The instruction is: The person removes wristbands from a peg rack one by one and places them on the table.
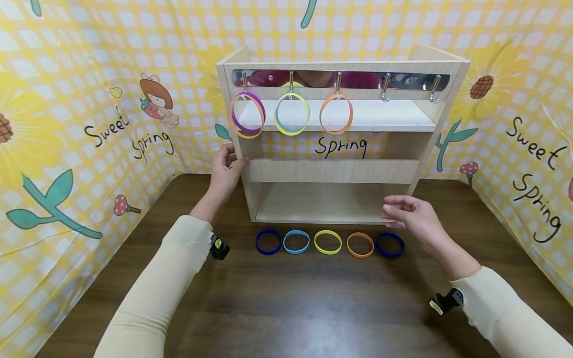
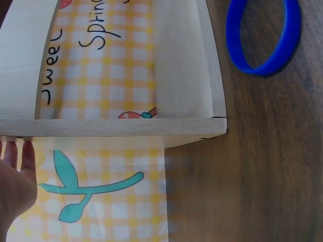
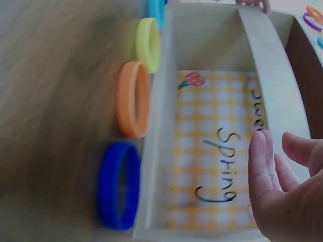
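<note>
A pale wooden shelf unit stands on the table with a metal hook rail along its top. At the shelf's left side panel, my left hand grips the edge, its thumb at the front and fingertips against the outer face. My right hand hovers before the lower right of the unit, fingers loosely bent and holding nothing. Below it lies a dark blue wristband; leftward in a row lie an orange wristband, a yellow one, a light blue one and another dark blue one.
Purple and orange bands hang from the leftmost hook. Yellow and light blue bands share the second, and an orange band the third. Two bare hooks are at the right. Checked cloth surrounds the brown table.
</note>
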Motion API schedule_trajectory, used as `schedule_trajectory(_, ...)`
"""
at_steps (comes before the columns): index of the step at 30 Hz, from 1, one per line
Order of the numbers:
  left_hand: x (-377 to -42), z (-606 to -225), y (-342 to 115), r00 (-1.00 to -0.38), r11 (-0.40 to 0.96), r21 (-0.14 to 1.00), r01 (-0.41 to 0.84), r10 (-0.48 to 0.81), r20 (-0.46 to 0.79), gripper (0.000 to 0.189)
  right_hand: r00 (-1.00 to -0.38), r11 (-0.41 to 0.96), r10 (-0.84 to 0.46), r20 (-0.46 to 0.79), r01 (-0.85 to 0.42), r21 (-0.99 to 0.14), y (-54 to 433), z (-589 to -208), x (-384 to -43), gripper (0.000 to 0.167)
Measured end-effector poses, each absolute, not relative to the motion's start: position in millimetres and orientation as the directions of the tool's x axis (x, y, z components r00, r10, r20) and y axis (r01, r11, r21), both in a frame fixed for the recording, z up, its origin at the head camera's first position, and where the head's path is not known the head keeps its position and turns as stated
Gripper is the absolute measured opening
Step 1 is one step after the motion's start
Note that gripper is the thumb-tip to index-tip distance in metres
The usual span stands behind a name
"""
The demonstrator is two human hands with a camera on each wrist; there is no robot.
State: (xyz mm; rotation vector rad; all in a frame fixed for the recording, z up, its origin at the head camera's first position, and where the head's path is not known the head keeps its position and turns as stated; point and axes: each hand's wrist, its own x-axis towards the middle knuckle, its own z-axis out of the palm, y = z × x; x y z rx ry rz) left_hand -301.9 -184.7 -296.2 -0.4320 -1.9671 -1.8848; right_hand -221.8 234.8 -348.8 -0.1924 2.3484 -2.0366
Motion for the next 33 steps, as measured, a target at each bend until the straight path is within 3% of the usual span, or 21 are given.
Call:
schedule_trajectory(6, -301.7, -296.4, -184.8, -0.876, 0.053, 0.877, 0.477, -0.047, 0.480, 0.039, -0.987, -0.016, -0.099, 0.127, -0.126, -0.992, 217.4, -329.6, -226.0, 0.027)
schedule_trajectory(13, -302.3, -297.2, -183.8, -0.867, 0.061, 0.868, 0.492, -0.049, 0.495, 0.038, -0.978, -0.139, -0.101, 0.184, -0.169, -0.976, 196.6, -309.2, -231.5, 0.043)
schedule_trajectory(19, -302.7, -297.5, -184.5, -0.865, 0.054, 0.866, 0.497, -0.047, 0.500, 0.038, -0.972, -0.182, -0.100, 0.210, -0.190, -0.965, 177.3, -294.1, -238.7, 0.044)
schedule_trajectory(28, -304.2, -299.1, -183.7, -0.864, 0.041, 0.866, 0.499, -0.048, 0.501, 0.038, -0.965, -0.236, -0.049, 0.259, -0.241, -0.941, 157.6, -271.7, -249.7, 0.028)
schedule_trajectory(33, -303.1, -298.3, -183.3, -0.866, 0.044, 0.867, 0.496, -0.052, 0.498, 0.038, -0.962, -0.269, -0.006, 0.273, -0.261, -0.927, 147.4, -261.0, -253.7, 0.035)
